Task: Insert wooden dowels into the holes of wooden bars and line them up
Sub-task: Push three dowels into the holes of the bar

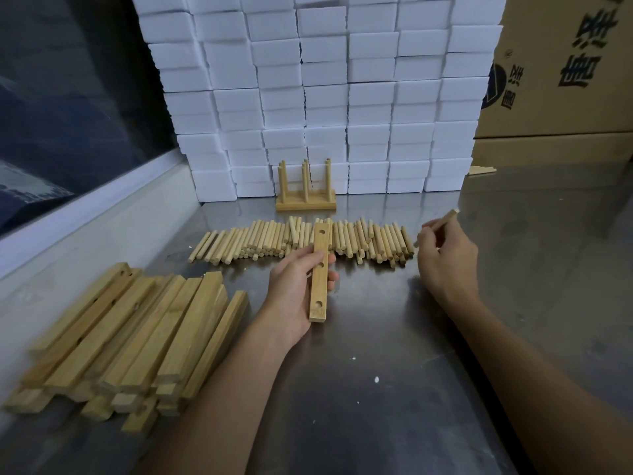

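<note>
My left hand grips a wooden bar with three holes, held lengthwise away from me above the table. My right hand pinches a single wooden dowel that sticks out up and to the right. Between and beyond the hands lies a row of loose dowels spread across the table. Behind that row stand finished bars with upright dowels in their holes, against the white boxes. A pile of bare bars lies at the left.
A wall of stacked white boxes closes the back of the steel table. Cardboard cartons stand at the back right. A raised ledge runs along the left edge.
</note>
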`<move>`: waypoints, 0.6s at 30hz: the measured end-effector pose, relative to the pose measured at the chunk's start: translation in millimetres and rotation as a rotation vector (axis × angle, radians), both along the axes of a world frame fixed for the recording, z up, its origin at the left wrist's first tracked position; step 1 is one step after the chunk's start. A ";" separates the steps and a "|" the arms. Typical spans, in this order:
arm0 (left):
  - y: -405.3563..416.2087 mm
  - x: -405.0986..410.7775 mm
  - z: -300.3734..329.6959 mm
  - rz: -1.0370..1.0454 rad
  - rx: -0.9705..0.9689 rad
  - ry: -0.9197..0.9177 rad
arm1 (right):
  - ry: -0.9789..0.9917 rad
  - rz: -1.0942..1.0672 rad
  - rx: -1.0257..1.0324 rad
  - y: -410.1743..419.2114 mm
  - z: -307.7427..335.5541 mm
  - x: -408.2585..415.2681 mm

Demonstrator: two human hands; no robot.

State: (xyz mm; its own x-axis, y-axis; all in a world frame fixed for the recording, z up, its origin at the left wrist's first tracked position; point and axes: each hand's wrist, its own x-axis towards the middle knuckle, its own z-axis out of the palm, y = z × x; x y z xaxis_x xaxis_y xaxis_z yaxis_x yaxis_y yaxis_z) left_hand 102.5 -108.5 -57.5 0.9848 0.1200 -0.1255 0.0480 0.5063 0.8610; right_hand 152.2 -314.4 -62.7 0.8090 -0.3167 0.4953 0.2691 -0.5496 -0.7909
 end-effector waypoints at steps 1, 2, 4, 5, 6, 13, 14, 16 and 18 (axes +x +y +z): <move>-0.1 0.4 -0.3 0.003 0.001 0.000 | -0.013 -0.001 0.000 1.5 0.5 -1.0; -0.3 0.6 -0.5 0.005 0.000 -0.001 | -0.024 -0.004 0.004 3.1 1.1 -2.0; -0.6 1.2 -0.9 0.007 -0.003 -0.004 | -0.050 0.008 0.018 7.1 1.7 -4.4; -0.7 1.4 -1.1 0.007 -0.003 -0.006 | -0.061 0.023 0.006 9.3 1.4 -5.4; -0.7 1.6 -1.2 0.006 -0.004 -0.008 | -0.073 0.040 -0.014 11.8 1.0 -6.8; -2.4 0.7 0.0 0.009 0.020 -0.019 | -0.085 0.090 -0.139 27.9 -3.4 -13.7; -2.8 0.8 0.1 0.013 0.027 -0.019 | -0.090 0.074 -0.158 28.7 -3.8 -14.1; -4.1 1.4 0.1 0.025 0.054 -0.023 | -0.107 0.036 -0.202 30.6 -2.4 -15.7; -5.7 1.7 -0.3 0.041 0.089 -0.029 | -0.106 0.021 -0.237 32.9 -1.5 -17.1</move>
State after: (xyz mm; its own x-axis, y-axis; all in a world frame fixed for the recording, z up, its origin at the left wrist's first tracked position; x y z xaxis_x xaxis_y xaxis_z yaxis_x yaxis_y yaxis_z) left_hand 104.2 -114.2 -57.8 0.9819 0.1696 -0.0840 0.0033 0.4285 0.9036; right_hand 135.1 -281.5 -64.3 0.7538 -0.1658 0.6358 0.3566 -0.7094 -0.6079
